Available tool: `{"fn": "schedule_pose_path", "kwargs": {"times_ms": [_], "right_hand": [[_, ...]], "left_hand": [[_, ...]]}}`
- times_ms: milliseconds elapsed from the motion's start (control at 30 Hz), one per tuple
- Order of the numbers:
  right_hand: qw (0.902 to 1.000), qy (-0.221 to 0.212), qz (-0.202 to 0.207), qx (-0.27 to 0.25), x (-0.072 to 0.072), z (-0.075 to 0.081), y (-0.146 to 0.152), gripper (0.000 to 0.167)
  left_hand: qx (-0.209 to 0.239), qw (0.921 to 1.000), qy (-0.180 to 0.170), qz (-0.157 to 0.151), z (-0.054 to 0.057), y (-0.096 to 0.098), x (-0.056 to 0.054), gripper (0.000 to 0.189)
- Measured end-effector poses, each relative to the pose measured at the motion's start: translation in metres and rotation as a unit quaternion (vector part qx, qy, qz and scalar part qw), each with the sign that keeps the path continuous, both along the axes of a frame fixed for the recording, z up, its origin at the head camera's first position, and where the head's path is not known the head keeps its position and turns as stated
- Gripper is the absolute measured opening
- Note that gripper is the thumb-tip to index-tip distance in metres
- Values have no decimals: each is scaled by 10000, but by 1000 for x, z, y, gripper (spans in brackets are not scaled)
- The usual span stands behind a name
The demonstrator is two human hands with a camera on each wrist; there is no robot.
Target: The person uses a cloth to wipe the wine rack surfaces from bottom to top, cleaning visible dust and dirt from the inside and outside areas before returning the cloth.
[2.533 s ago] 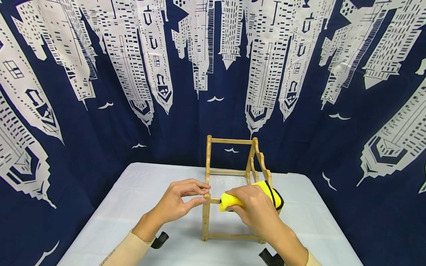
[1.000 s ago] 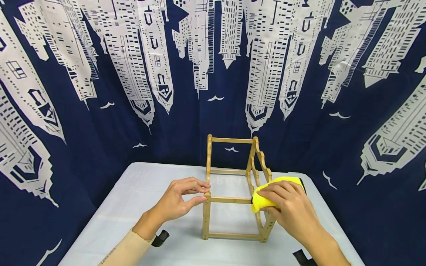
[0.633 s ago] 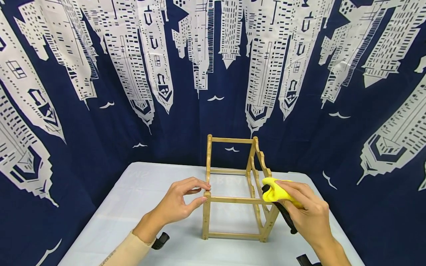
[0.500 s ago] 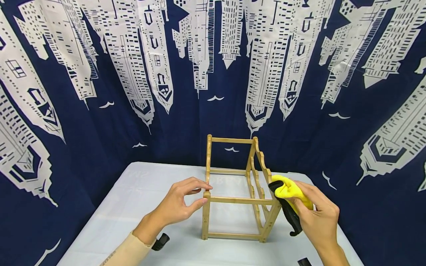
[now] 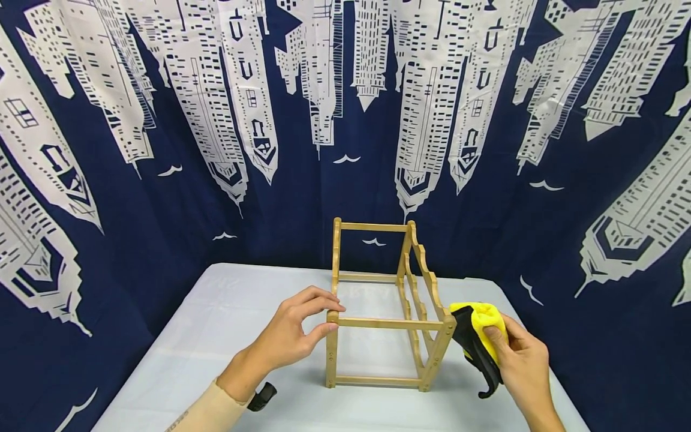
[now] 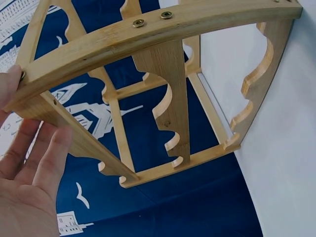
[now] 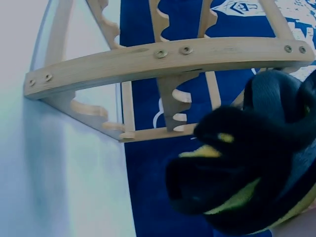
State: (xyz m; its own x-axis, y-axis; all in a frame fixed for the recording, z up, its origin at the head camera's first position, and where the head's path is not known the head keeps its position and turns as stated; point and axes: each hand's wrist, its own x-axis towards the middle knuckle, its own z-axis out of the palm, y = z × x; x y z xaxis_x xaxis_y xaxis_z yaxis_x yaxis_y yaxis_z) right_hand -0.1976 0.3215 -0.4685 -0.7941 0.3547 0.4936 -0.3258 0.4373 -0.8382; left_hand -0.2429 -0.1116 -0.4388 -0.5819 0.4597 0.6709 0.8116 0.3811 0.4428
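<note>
A light wooden rack with scalloped rails stands on the table in front of me. My left hand holds its near left top corner, thumb on the outer face and fingers behind the post, as the left wrist view shows on the wooden frame. Just right of the rack's near right post, my right hand grips a yellow and black cloth, thumb on the yellow side. The cloth's black edge hangs down in a curl. In the right wrist view, the bunched cloth hides most of the hand.
The rack stands on a white-covered table. Behind it hangs a navy curtain printed with white upside-down buildings. A black strap piece sits at my left wrist.
My right hand has slid the cloth rightward along the rack's near top bar, past its right end, and turned so the black side shows. My left hand stays at the corner.
</note>
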Motion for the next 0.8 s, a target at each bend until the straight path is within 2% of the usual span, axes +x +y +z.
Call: {"fn": "schedule_pose_path", "kwargs": {"times_ms": [167,267,400,567,700,800], "right_hand": [[9987,-38,415,298,1,-9,-3,30],[9970,266,581,446,2,-11,-12,29],[9921,778,620,765,2,-11,-25,36],[9915,1082,357,625,4,-9,-40,41],[9919,1166,30,498,5,-8,-49,39],[9898,1250,-213,646,5,-8,-52,37]], "left_hand": [[-115,9998,139,64,1,2,2,33],[-276,9993,198,155,2,5,4,34],[-605,9968,461,262,5,11,5,33],[-797,9935,770,252,8,18,6,35],[-662,9948,762,152,9,19,7,37],[-630,9948,791,83,9,19,7,37]]}}
